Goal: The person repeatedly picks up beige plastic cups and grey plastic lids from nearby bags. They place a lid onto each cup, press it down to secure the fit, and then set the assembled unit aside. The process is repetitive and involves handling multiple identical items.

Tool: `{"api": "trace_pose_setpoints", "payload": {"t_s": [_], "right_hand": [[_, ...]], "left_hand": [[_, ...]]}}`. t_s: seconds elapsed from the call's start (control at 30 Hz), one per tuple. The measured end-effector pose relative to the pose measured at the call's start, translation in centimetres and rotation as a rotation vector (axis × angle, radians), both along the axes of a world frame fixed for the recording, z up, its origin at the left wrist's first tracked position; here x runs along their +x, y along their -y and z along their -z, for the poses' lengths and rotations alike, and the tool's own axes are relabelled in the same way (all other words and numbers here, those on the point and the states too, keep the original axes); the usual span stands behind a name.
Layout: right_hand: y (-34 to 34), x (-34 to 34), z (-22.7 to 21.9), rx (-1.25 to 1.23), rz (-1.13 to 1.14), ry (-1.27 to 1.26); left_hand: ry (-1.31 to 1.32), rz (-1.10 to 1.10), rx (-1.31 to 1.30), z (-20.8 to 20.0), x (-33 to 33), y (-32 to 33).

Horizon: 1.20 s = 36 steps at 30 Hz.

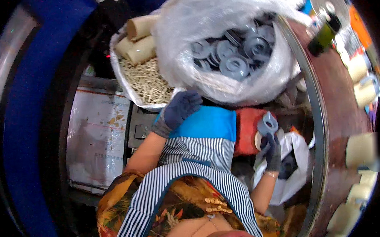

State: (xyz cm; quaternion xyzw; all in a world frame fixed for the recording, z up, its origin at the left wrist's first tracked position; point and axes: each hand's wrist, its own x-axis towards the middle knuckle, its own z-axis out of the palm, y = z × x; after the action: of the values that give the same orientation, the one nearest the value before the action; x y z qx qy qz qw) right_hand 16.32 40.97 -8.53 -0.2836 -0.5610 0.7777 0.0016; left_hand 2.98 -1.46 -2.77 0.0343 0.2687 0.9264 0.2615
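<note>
A gloved person sits with hands apart. The left hand (179, 110), near the centre, is open above a blue cloth (215, 122) on the lap and appears empty. The right hand (272, 153), just past three o'clock, is closed on a gray plastic piece (265, 128), held beside a red container (245, 125). The work looks to be midway: one piece is in hand, while many similar gray parts (233, 66) lie loose in a clear plastic bag (172, 53) at twelve to one o'clock. At ten o'clock, a white sack (125, 89) holds pale pegs (144, 79). Cream cylinders (361, 149) line the tabletop (335, 92) at three o'clock; whether any are finished cannot be told
</note>
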Motion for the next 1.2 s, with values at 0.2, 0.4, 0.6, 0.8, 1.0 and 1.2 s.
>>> {"api": "trace_pose_setpoints", "payload": {"t_s": [0.2,0.4,0.6,0.8,1.0,1.2], "right_hand": [[1.0,0.5,-2.7,0.098,-0.016,0.008],[0.0,-0.2,-0.6,0.078,0.034,0.010],[-0.1,0.5,0.0,0.109,0.034,-0.043],[-0.9,1.2,1.3,0.120,0.120,0.017],[-3.6,1.9,3.6,0.584,-0.172,-0.087],[-5.6,3.5,6.1,-0.055,0.077,-0.083]], "left_hand": [[0.005,0.263,0.468,3.5,-0.4,1.4],[0.000,0.327,0.431,3.5,-0.4,-0.5],[0.049,0.266,0.323,4.9,-1.0,-0.7],[0.081,0.259,0.294,3.5,-2.1,-0.5],[-1.216,0.033,-1.156,-7.7,-4.4,2.8],[-1.773,-0.158,-1.649,-23.9,-3.8,4.4]]}}
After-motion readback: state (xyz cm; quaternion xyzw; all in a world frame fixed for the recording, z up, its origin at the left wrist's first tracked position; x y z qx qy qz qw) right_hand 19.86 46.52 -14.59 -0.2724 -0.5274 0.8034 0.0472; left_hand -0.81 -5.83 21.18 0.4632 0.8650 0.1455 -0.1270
